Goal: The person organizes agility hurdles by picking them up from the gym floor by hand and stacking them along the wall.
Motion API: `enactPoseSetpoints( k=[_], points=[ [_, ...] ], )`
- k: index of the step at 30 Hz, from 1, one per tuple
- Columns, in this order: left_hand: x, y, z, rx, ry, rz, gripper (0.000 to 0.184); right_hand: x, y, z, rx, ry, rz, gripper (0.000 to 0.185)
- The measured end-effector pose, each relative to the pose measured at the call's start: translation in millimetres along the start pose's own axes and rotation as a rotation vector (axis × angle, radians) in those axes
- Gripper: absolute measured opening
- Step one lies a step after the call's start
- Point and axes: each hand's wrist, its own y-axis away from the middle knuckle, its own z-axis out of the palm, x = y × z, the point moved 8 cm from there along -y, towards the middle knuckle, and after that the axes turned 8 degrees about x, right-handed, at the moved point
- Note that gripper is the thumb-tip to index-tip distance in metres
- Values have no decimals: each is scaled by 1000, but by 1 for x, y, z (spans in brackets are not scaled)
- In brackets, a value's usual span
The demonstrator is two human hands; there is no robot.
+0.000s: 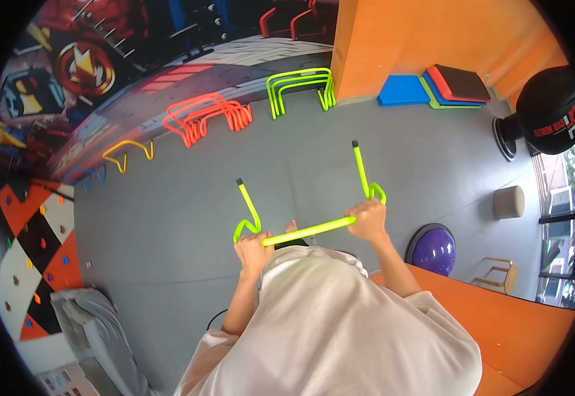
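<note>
A yellow-green agility hurdle (pixel 310 231) is held up in front of my body, its bar running across at waist height. My left hand (pixel 252 253) is wrapped round the bar's left end, and my right hand (pixel 368 220) grips the right end. The hurdle's two legs point away from me, each with a black cap at its tip. Part of a bare foot (pixel 291 226) shows just beyond the bar. My light shirt hides much of the floor below.
Along the mural wall stand green hurdles (pixel 301 84), red hurdles (pixel 207 115) and a yellow hurdle (pixel 129 153). Stacked mats (pixel 455 86) lie by the orange wall. To the right are a punching bag (pixel 551 109), a beige stool (pixel 509 202) and a purple balance ball (pixel 434 251).
</note>
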Motion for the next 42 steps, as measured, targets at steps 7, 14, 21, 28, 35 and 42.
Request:
enactPoseSetpoints(
  k=[7,14,21,28,35,42],
  points=[
    [-12,-195,87,-381,197,108,32,93,-143,68,-209,26,169,26],
    [-65,-314,260,-520,154,92,33,222,-223,215,-384,-67,354,55],
    [-178,-370,498,-671,-23,-148,31,389,-278,469,-888,-206,455,44],
    [-306,-423,743,-867,-43,-314,34,526,-303,732,-1228,-91,631,47],
    [-372,-530,911,-952,-47,-232,54,628,-371,872,-928,36,507,40],
    [-339,-576,902,-862,113,-187,75,663,-402,851,-596,-196,760,51]
  ],
)
